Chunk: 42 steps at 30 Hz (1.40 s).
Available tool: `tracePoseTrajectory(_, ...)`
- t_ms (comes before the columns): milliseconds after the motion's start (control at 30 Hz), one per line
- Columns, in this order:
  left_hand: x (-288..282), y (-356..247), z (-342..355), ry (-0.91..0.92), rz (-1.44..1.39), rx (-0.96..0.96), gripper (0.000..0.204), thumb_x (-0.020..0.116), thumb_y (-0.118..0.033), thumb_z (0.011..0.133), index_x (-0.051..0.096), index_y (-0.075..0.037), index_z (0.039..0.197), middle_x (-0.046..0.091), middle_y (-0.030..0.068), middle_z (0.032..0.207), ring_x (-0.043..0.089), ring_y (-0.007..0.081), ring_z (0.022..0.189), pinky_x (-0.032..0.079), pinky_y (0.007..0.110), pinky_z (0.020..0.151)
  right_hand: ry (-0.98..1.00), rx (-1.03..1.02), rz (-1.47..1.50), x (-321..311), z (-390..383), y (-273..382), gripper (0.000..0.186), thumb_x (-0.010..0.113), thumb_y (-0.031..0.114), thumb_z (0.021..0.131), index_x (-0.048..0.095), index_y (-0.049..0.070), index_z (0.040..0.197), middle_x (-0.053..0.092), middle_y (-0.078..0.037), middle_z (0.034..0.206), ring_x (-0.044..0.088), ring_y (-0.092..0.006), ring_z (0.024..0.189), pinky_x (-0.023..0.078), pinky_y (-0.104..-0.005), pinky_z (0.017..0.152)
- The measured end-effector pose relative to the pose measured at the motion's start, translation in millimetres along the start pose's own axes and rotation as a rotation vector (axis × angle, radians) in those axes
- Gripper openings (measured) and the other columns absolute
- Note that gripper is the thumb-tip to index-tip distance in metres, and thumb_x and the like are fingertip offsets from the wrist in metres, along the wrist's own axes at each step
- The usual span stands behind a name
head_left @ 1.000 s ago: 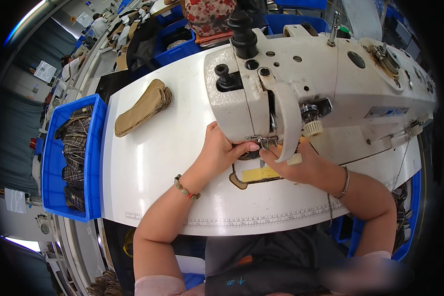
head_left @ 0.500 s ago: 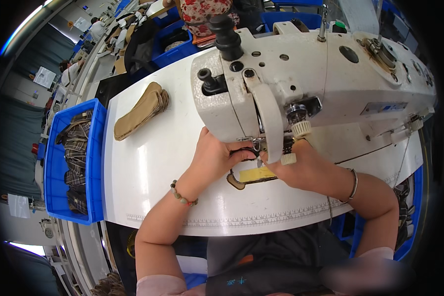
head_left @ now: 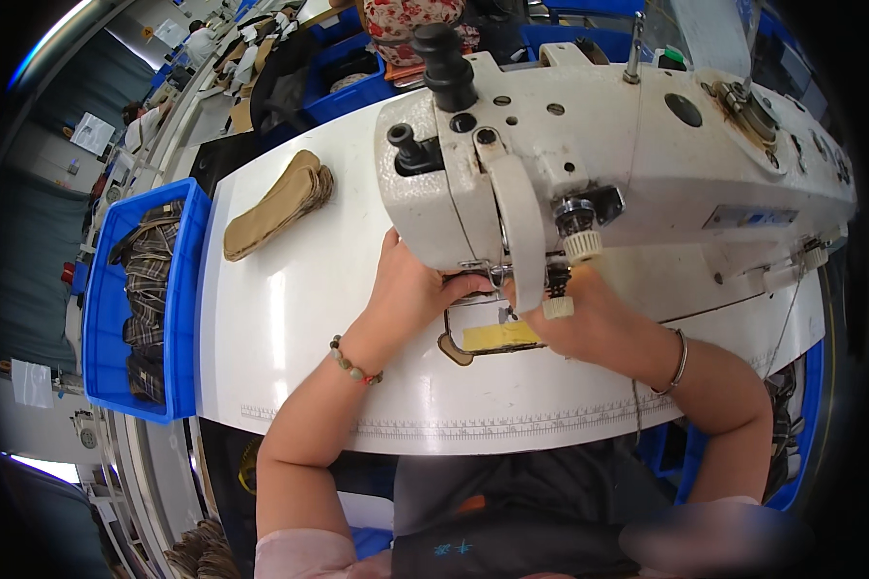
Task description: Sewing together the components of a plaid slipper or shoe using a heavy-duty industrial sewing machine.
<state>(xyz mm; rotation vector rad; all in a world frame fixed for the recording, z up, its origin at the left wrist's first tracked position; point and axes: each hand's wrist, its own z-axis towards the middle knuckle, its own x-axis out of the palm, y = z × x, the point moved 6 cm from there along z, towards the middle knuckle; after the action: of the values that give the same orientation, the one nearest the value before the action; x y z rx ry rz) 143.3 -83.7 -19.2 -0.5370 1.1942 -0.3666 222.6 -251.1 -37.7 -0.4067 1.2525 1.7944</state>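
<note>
A white sewing machine [head_left: 434,212] stands over the white table [head_left: 280,357]. My left hand [head_left: 415,299] is at the left of the presser foot [head_left: 493,273], thumb and fingers closed on a small dark piece [head_left: 471,293] that is partly hidden by the machine. Close against the right of the foot, my right hand [head_left: 584,318] has its fingers bent in behind the white guard and knobs; what they hold, if anything, is hidden. Just below both hands, a yellow strip [head_left: 500,337] lies on the machine bed. A stack of tan fabric pieces [head_left: 270,212] lies at the upper left.
A blue crate [head_left: 95,338] of plaid fabric stands at the left edge. More blue bins [head_left: 343,96] and a floral bag [head_left: 406,24] are behind the table. Another crate [head_left: 792,473] is below at the right. Co-workers [head_left: 145,125] sit along benches at the upper left.
The view has shifted slightly, moving the machine head a little leftward in the picture. Both hands stay at the presser foot, with slight movement of the left thumb and fingers.
</note>
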Motion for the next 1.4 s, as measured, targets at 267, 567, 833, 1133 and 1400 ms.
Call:
tracePoseTrajectory(267, -4, 2, 0, -0.038, -0.031, 0.021, 0.037, 0.087, -0.035, 0.071, 0.077, -0.020, 0.103, 0.074, 0.0008, 0.084, 0.065, 0.0238, 0.093, 0.036, 0.044, 0.100, -0.065, -0.119, -0.139, -1, 1, 11, 0.011, 0.069, 0.015, 0.069, 0.071, 0.009, 0.077, 0.050, -0.009, 0.057, 0.057, -0.0255, 0.051, 0.047, -0.0409, 0.048)
tracePoseTrajectory(567, -3, -5, -3, -0.020, 0.214, 0.014, 0.035, 0.086, -0.034, 0.072, 0.077, -0.018, 0.102, 0.073, -0.0004, 0.084, 0.063, 0.0222, 0.092, 0.034, 0.042, 0.100, -0.018, -0.244, -0.316, -2, -1, 11, 0.008, 0.070, 0.016, 0.069, 0.068, 0.008, 0.072, 0.050, -0.009, 0.058, 0.057, -0.0261, 0.051, 0.047, -0.0405, 0.047)
tracePoseTrajectory(833, -7, -31, -7, -0.067, 0.309, 0.148, 0.029, 0.082, -0.015, 0.072, 0.078, -0.014, 0.101, 0.073, 0.0058, 0.094, 0.064, 0.0274, 0.098, 0.042, 0.047, 0.096, -0.005, -0.158, -0.310, -7, -1, 22, 0.012, 0.069, 0.014, 0.068, 0.062, 0.007, 0.061, 0.058, -0.012, 0.064, 0.066, -0.0268, 0.059, 0.053, -0.0394, 0.051)
tracePoseTrajectory(1133, -12, -7, 6, 0.023, 0.032, -0.023, 0.020, 0.075, -0.008, 0.078, 0.073, -0.004, 0.098, 0.072, 0.0103, 0.094, 0.067, 0.0265, 0.086, 0.054, 0.037, 0.075, 0.088, -0.225, -0.373, -7, 1, 31, 0.015, 0.067, 0.014, 0.083, 0.067, 0.007, 0.070, 0.059, -0.010, 0.063, 0.066, -0.0244, 0.059, 0.051, -0.0380, 0.050)
tracePoseTrajectory(1400, -9, -3, 5, 0.045, -0.016, -0.060, 0.014, 0.073, -0.011, 0.084, 0.071, -0.002, 0.095, 0.073, 0.0088, 0.089, 0.069, 0.0201, 0.079, 0.054, 0.033, 0.069, 0.016, -0.249, -0.415, -3, 1, 35, 0.015, 0.065, 0.013, 0.080, 0.070, 0.004, 0.092, 0.058, -0.006, 0.061, 0.064, -0.0224, 0.054, 0.050, -0.0361, 0.048)
